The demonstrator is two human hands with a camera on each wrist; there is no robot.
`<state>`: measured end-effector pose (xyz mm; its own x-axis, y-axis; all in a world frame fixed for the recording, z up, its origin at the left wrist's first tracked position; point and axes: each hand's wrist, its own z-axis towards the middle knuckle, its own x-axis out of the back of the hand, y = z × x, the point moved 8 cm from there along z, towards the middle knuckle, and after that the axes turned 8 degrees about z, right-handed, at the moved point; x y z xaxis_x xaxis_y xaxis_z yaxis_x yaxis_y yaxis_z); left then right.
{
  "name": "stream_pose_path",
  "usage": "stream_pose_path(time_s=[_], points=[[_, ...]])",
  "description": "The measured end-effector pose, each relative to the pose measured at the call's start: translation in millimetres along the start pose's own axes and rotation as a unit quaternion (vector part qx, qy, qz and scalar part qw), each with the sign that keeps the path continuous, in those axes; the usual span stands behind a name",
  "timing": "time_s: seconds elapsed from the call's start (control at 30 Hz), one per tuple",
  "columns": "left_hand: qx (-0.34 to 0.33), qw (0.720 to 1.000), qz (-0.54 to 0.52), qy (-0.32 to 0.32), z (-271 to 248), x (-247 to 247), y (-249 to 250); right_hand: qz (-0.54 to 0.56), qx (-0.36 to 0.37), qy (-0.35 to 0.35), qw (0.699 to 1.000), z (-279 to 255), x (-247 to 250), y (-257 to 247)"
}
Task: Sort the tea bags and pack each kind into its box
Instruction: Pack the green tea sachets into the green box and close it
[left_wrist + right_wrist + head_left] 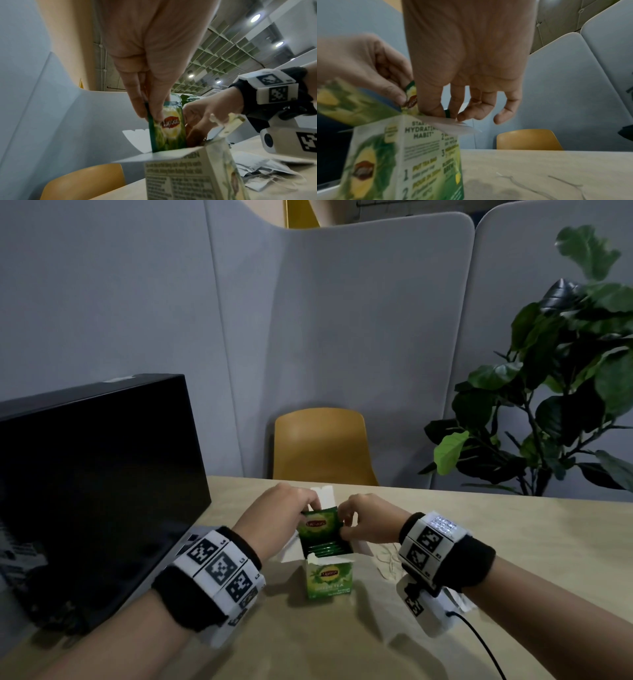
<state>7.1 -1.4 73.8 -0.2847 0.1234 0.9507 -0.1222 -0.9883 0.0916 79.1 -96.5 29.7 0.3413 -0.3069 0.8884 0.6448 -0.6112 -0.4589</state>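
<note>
Head view: both hands, left hand (pixel 274 517) and right hand (pixel 368 520), pinch a green sachet (pixel 320 523) half inside the green tea box (pixel 329 578), which already holds several; white bags (pixel 267 171) right of it probably remain unsorted.

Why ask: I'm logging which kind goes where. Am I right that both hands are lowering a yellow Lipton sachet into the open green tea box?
Not quite: the sachet is green, not yellow, as the head view shows. The rest holds: the left hand and right hand both pinch it over the open green tea box.
</note>
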Motion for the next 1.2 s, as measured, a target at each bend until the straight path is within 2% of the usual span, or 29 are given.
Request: stream_pose_path(time_s=[0.17, 0.3, 0.4, 0.47, 0.63, 0.73, 0.83, 0.9, 0.97, 1.0, 1.07, 1.13, 1.2], points=[[-0.021, 0.996, 0.08, -0.016, 2, -16, 18, -0.004, 0.011, -0.025, 1.0, -1, -4, -4], [0.006, 1.0, 0.001, 0.018, 0, -15, 7, 0.034, 0.031, -0.014, 0.999, -6, 4, -3], [0.006, 1.0, -0.019, 0.014, -10, -23, 5, 0.016, 0.044, -0.021, 0.999, -9, 1, -1], [-0.015, 1.0, 0.019, -0.018, -20, -35, 10, 0.016, 0.05, -0.009, 0.999, -13, 1, 0], [-0.053, 0.975, 0.093, -0.194, -40, -73, 10, 0.013, 0.073, 0.047, 0.996, -24, 3, -3], [-0.041, 0.966, 0.09, -0.237, -40, -76, 8, -0.053, 0.08, 0.036, 0.995, -31, -8, -4], [-0.034, 0.977, 0.063, -0.199, -35, -66, 8, -0.039, 0.069, 0.062, 0.995, -33, -4, -1], [-0.035, 0.976, 0.054, -0.208, -36, -65, 8, -0.01, 0.064, 0.071, 0.995, -34, -2, -1], [-0.03, 0.971, 0.04, -0.234, -39, -70, 7, -0.014, 0.059, 0.044, 0.997, -34, -8, 0], [-0.023, 0.974, 0.029, -0.224, -39, -69, 5, -0.012, 0.055, 0.028, 0.998, -34, -10, 0], [-0.004, 0.987, -0.003, -0.163, -35, -60, 2, 0.049, 0.039, 0.022, 0.998, -35, -6, 2], [0.02, 0.995, -0.043, -0.092, -33, -50, -3, 0.15, 0.008, 0.05, 0.987, -35, 8, 11], [0.032, 0.995, -0.075, -0.051, -34, -43, -5, 0.222, -0.024, 0.08, 0.971, -38, 23, 22]])
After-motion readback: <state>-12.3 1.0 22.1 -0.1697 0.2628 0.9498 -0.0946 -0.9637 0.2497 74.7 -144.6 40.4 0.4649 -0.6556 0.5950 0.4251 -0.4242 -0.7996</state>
